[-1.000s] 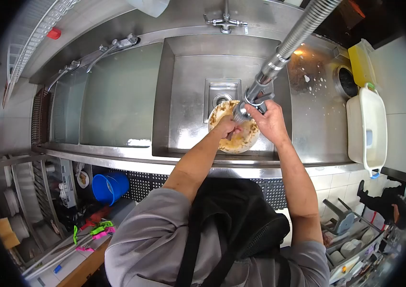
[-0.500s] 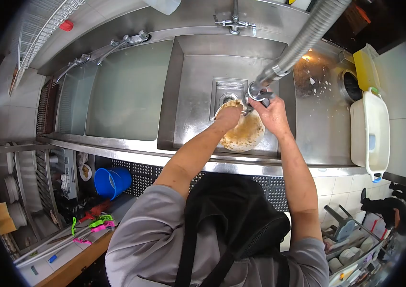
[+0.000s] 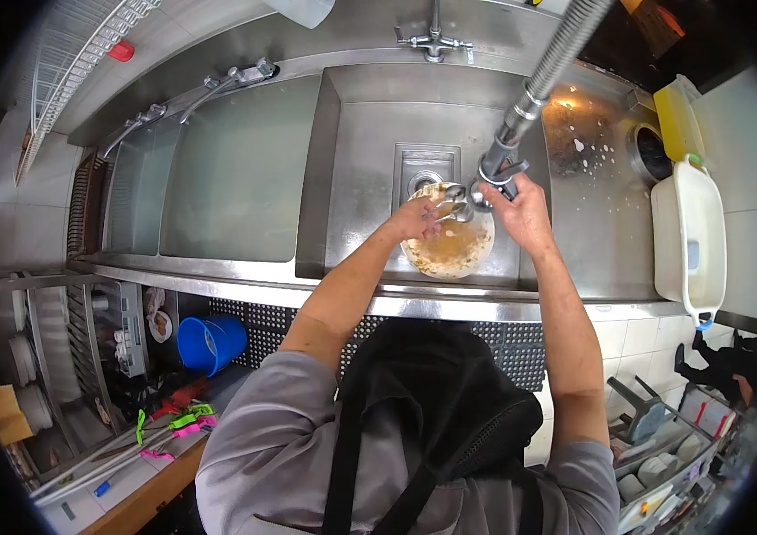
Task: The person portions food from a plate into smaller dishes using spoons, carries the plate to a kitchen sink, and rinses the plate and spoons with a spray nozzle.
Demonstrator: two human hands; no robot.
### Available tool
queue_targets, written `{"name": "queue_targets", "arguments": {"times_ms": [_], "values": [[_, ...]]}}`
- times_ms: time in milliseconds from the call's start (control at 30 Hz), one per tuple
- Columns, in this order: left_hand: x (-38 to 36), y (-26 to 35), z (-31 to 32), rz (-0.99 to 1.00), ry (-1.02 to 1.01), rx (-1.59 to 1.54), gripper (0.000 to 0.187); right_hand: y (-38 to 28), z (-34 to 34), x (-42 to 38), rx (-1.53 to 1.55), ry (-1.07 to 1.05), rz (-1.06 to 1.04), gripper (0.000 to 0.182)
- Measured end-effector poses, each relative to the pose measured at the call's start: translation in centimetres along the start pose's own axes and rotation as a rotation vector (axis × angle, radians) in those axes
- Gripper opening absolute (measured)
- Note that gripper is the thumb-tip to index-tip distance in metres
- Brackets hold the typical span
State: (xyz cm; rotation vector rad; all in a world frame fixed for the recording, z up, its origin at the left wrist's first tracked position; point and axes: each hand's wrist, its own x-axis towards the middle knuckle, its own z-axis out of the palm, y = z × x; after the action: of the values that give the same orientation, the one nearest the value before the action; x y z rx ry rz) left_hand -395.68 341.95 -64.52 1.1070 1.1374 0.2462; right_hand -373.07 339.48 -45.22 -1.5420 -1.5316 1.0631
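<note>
A white plate point(image 3: 454, 254), smeared with brown food residue, lies in the sink basin, covering part of the drain. My left hand point(image 3: 416, 219) is closed over its left side and holds spoons point(image 3: 459, 212). Their metal bowls point right, towards the sprayer; part of the handles is hidden by my fingers. My right hand point(image 3: 523, 212) grips the pre-rinse sprayer point(image 3: 488, 185) by its lever, just right of the plate. The sprayer head hangs from a ribbed metal hose point(image 3: 567, 45).
Left of the sink basin point(image 3: 361, 125) are basins of cloudy water point(image 3: 240, 178). A tap point(image 3: 435, 43) stands at the back. On the right, a white tub point(image 3: 691, 241) and a yellow container point(image 3: 679, 120) sit beside the wet counter. A blue bucket point(image 3: 211, 343) stands below left.
My right hand and the sprayer have moved right, off the plate. My left hand has shifted slightly left, and the spoons in it now show clearly.
</note>
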Motion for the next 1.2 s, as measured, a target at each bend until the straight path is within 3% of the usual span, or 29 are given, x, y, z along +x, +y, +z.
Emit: {"name": "queue_targets", "arguments": {"times_ms": [200, 300, 433, 533, 633, 700, 800, 867, 900, 967, 1000, 1033, 1100, 1133, 1200], "values": [[-1.7, 0.4, 0.4, -0.056, 0.006, -0.143, 0.017, 0.3, 0.8, 0.5, 0.005, 0.079, -0.028, 0.033], [-1.2, 1.2, 1.3, -0.059, 0.005, -0.014, 0.018, 0.3, 1.5, 1.0, 0.056, 0.027, -0.049, 0.035], [1.6, 1.4, 2.2, -0.003, -0.006, -0.063, 0.013, -3.1, 1.8, 0.7, -0.031, -0.025, 0.139, 0.037], [2.6, 2.3, 3.4, 0.074, 0.067, -0.479, 0.012, -0.8, 3.0, 0.1, 0.034, -0.006, -0.117, 0.037], [2.1, 3.2, 3.9, 0.071, 0.083, -0.438, 0.013, -1.0, 2.7, -0.4, 0.232, -0.042, 0.015, 0.037], [0.6, 4.9, 3.5, -0.125, 0.052, -0.2, 0.01, -0.9, 2.1, -0.4, 0.096, -0.056, -0.03, 0.038], [2.9, 2.3, 4.5, -0.046, 0.025, -0.164, 0.009, -0.4, 1.2, -0.1, 0.216, -0.112, 0.065, 0.048], [2.6, 2.0, 6.2, 0.138, 0.105, -0.711, 0.01, -1.4, -0.6, -1.3, -0.035, -0.244, -0.268, 0.059], [2.9, 1.9, 6.5, 0.139, 0.098, -0.703, 0.01, -0.8, -1.7, -1.5, -0.034, -0.234, -0.268, 0.059], [4.3, 1.5, 6.8, 0.173, 0.008, -1.019, 0.011, 1.0, -4.6, -1.9, 0.192, -0.42, -0.227, 0.064], [6.6, -0.9, 6.9, 0.278, 0.043, -1.049, 0.011, 2.7, -6.7, -1.9, 0.187, -0.322, -0.311, 0.062], [5.4, 1.2, 8.8, 0.21, 0.161, -0.776, 0.008, 5.2, -7.8, -2.1, 0.183, -0.317, -0.314, 0.062], [4.3, 5.4, 13.0, 0.191, 0.22, -0.969, 0.009, 11.9, -8.4, -2.1, 0.384, 0.202, 0.091, 0.06], [4.8, 7.3, 15.0, 0.201, 0.226, -0.967, 0.009, 14.7, -8.0, -2.6, 0.386, 0.197, 0.081, 0.06], [6.0, 10.7, 19.1, 0.426, 0.197, -1.005, 0.009, 18.8, -7.1, -3.7, 0.026, 0.17, 0.093, 0.047]]}}
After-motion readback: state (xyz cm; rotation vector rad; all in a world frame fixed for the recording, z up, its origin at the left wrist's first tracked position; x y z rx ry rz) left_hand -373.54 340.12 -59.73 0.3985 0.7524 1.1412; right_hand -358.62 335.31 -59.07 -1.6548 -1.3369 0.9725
